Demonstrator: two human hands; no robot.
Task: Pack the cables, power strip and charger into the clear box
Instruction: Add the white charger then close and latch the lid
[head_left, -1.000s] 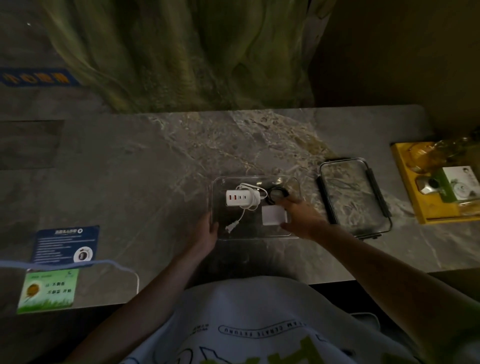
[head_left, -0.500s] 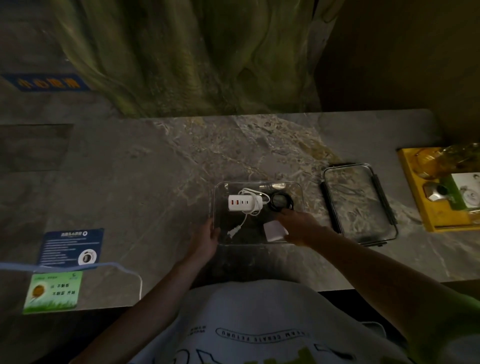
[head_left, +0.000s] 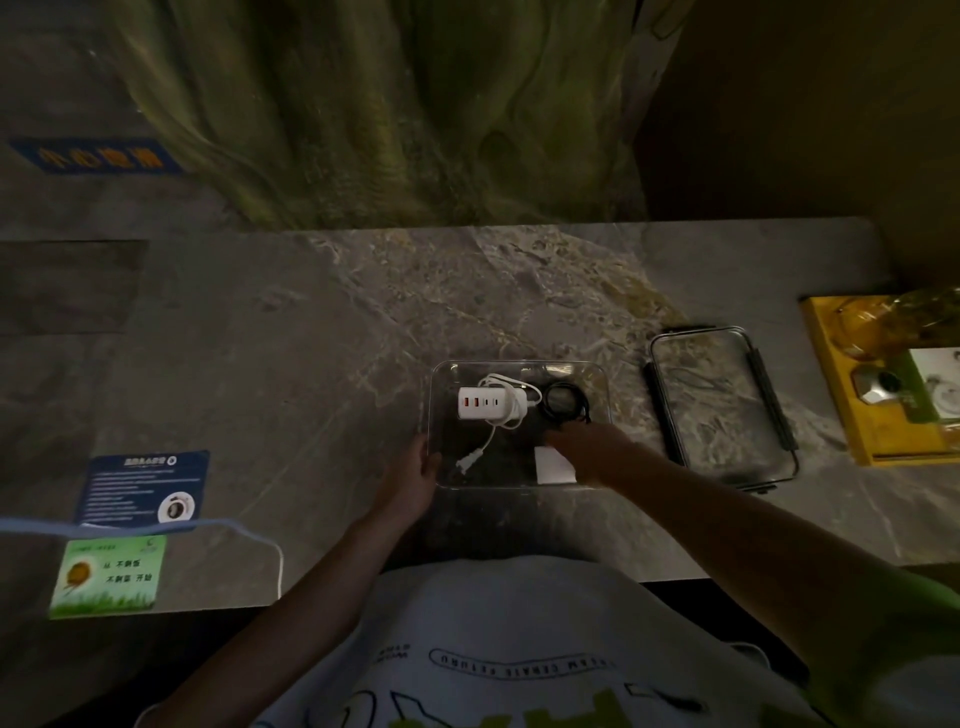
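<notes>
In the dim light we saw the clear box (head_left: 519, 362) standing on the marble table (head_left: 260, 389), just in front of the person. Inside it, the white power strip (head_left: 485, 402) lay toward the far left, its white cable (head_left: 469, 461) trailing down to a plug by the near wall, and a coiled black cable (head_left: 565, 403) sat just beside it on the right. The left hand (head_left: 415, 467) rested with relaxed fingers against the box's left wall. The right hand (head_left: 592, 449) reached into the near right corner, fingers bent over the white charger (head_left: 553, 467), which it seemed to pinch, though the gloom hid the grip. The lid (head_left: 719, 405) lay near the box on the right, with a yellow tray (head_left: 852, 415) beyond it.
</notes>
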